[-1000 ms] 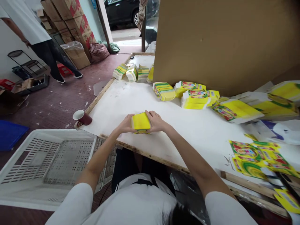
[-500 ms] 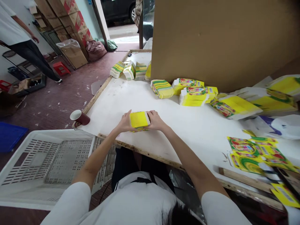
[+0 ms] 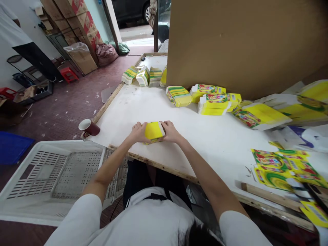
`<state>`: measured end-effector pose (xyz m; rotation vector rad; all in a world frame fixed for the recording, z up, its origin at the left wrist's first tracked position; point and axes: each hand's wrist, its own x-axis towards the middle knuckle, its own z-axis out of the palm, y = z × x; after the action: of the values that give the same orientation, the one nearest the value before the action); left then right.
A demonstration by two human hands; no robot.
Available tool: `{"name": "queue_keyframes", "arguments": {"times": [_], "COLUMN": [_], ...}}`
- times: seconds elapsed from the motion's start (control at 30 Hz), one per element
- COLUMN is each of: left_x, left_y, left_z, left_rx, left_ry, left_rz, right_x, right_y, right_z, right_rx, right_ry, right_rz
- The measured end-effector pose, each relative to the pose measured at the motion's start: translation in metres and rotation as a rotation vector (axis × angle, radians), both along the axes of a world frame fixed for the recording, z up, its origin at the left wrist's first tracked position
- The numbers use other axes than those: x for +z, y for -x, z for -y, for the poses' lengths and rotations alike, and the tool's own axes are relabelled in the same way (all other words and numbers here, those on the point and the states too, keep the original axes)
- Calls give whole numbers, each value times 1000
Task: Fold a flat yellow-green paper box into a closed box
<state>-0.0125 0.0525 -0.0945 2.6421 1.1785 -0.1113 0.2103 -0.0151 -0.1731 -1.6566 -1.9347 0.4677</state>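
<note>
Between my two hands is a stack of folded yellow cartons [image 3: 154, 131], held just above or on the white table [image 3: 123, 116] near its front edge. Its top face is plain yellow, with pale flap ends at the right. My left hand [image 3: 139, 132] wraps round the left end, its fingers bent over the far side. At the right end my right hand [image 3: 169, 132] grips the stack, thumb on the near side. Parts of both ends are hidden by my fingers. Beyond my hands lies another carton stack [image 3: 179, 96] with striped yellow and green edges.
A dark red mug [image 3: 90, 127] stands at the table's left corner, above a white plastic crate [image 3: 43, 147]. Several carton stacks line a tall cardboard sheet [image 3: 220, 41]. At right lie flat printed cartons [image 3: 284, 167] and a wooden stick [image 3: 271, 196]. A person [image 3: 33, 51] stands far left.
My left hand has shifted slightly along the stack, its fingers now more bunched, and the stack is tilted a little. The view has turned slightly left. The person at far left has moved.
</note>
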Motion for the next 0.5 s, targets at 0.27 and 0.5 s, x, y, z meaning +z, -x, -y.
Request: {"name": "queue_keyframes", "arguments": {"times": [0.27,0.5], "left_x": [1,0], "left_y": [-22,-26], "left_z": [8,16], "left_rx": [-81,-28], "left_ry": [-84,-154], "left_rz": [-47,-80], "right_x": [3,6], "right_y": [2,-5], "right_z": [-1,11], "right_rx": [1,-23], "right_ry": [2,-64], "right_rz": [-4,-18]}}
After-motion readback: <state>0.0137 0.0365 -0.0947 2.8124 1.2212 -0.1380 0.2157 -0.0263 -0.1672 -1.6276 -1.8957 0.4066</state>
